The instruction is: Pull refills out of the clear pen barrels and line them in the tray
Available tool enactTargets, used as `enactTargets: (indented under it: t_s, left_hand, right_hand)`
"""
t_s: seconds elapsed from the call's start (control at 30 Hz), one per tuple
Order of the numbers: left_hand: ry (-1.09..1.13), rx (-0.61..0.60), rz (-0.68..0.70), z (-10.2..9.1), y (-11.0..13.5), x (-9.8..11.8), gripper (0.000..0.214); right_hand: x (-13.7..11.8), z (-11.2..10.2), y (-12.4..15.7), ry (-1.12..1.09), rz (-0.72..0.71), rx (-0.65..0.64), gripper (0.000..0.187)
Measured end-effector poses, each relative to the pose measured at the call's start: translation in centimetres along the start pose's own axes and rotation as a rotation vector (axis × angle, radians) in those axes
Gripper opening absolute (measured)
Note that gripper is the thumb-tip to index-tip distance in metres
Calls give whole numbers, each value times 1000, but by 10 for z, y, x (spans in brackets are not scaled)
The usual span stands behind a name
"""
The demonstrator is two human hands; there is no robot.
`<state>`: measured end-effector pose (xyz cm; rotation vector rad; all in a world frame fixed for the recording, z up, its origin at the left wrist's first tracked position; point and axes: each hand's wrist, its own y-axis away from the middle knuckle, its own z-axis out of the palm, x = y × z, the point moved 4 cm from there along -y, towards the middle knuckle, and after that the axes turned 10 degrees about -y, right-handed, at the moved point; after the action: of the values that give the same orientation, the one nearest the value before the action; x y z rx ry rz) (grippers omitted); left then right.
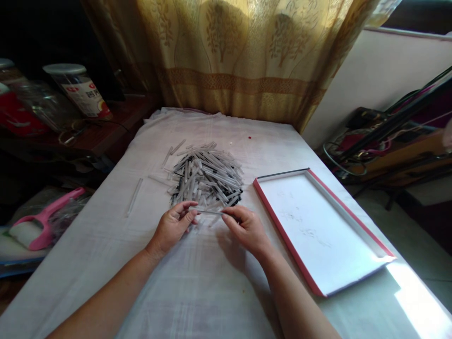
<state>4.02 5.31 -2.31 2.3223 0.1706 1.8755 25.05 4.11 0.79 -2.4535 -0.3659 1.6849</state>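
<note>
From my end, left to right. Far left, off the table (197,301): pink-handled roller (45,219), white cylinder at its near end. Above it, a lidded container (83,92) with a printed label, on a dark red-brown cabinet (116,127). On the white tablecloth, left side: one loose tube (134,197), lying by itself, well apart from the pile. Next, left hand (173,227): thumb and fingers pinched on the left end of a thin, pale tube in hand (207,211). That tube runs roughly level between both hands, just in front of the pile of tubes (208,172), which is a jumble of clear and black pieces mid-table. Right hand (247,230): thumb and fingers clamped on the tube's other end. Beyond the pile, slightly right, I see a small red bit (249,137). Right side of the table: shallow tray (300,263), white inside, red long sides, some faint dark marks on its floor.
</note>
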Motion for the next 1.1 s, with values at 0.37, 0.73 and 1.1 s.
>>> enactTargets:
  t_s: [0.37,0.73,1.1]
  left_hand:
    - [35,25,11,-4,-3,4,68]
    - [56,-8,-19,-6,-3,3,59]
    - [65,-46,-42,-7,-2,2,60]
  right_hand:
    - [33,-121,7,561,458,589,37]
    - [55,-96,-2,703,621,243,38]
    - [9,-46,-9,646,-142,186,27]
